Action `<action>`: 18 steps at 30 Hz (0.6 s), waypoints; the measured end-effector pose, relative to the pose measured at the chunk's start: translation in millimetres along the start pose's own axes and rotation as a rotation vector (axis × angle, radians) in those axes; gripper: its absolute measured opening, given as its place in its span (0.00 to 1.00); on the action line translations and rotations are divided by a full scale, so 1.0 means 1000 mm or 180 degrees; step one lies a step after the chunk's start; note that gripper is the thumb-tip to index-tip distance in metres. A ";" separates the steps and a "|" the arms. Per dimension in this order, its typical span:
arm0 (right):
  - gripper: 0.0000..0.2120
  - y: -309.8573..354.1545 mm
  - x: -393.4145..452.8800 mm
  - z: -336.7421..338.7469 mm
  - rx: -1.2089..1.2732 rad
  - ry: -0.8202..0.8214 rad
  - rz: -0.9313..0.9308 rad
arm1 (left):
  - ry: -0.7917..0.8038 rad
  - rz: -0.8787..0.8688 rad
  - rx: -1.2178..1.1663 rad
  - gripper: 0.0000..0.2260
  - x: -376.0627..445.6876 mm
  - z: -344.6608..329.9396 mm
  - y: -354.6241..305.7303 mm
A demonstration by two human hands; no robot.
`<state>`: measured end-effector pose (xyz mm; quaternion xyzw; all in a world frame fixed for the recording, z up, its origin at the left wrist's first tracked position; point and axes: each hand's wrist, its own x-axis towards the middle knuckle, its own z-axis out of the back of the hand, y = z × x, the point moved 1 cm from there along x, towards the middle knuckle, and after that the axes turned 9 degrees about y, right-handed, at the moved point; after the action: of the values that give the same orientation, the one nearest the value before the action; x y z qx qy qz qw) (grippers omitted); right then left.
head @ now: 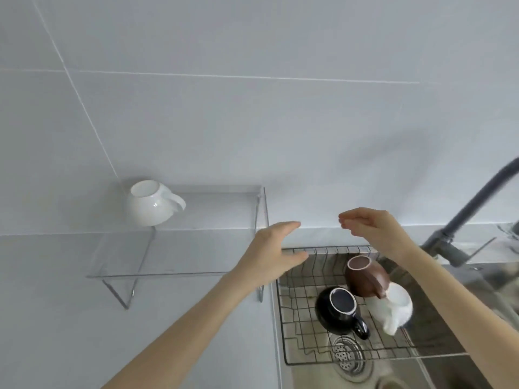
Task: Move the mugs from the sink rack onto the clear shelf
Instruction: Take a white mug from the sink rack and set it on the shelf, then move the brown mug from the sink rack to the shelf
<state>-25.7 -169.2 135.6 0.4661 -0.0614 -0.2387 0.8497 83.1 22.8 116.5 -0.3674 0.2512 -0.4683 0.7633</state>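
Forearms entered from the bottom edge, both hands empty. Nearest, the sink rack [286, 318] sat across the sink with three mugs left on it: a black mug [338, 308] upside down near the middle, a white mug [393, 307] on its side to its right and motion-blurred, and a brown mug [365, 276] upside down behind, touching the white one. Left hand [273, 252] hovered at the rack's back-left corner, fingers spread and released, holding nothing. Right hand [370, 228] hung above the rack's far rim, fingers loosely curled, grasping nothing. Farther left, the clear shelf [168, 273] stood on the counter [56, 318] with one white mug on the shelf [148, 204], inverted, at its back-left corner. Judged roughly a quarter done: one placed, three to go. Faucet [477, 203] cut off at the right edge; sink basin right of the rack blurred; shelf edges hard to trace against the wall.
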 end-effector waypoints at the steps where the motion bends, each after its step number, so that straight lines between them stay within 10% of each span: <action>1: 0.08 -0.017 -0.009 0.008 -0.0156 -0.0095 -0.0171 | 0.0109 0.0039 -0.0094 0.27 0.005 -0.017 -0.001; 18: 0.15 -0.170 -0.022 -0.011 -0.1244 -0.0316 -0.1169 | 0.1287 0.1082 -0.0585 0.29 0.140 -0.186 0.048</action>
<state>-100.8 -227.9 -7.5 0.2843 0.0298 -0.4186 0.8620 34.0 -150.1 -39.5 -0.2868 0.4979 -0.3726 0.7287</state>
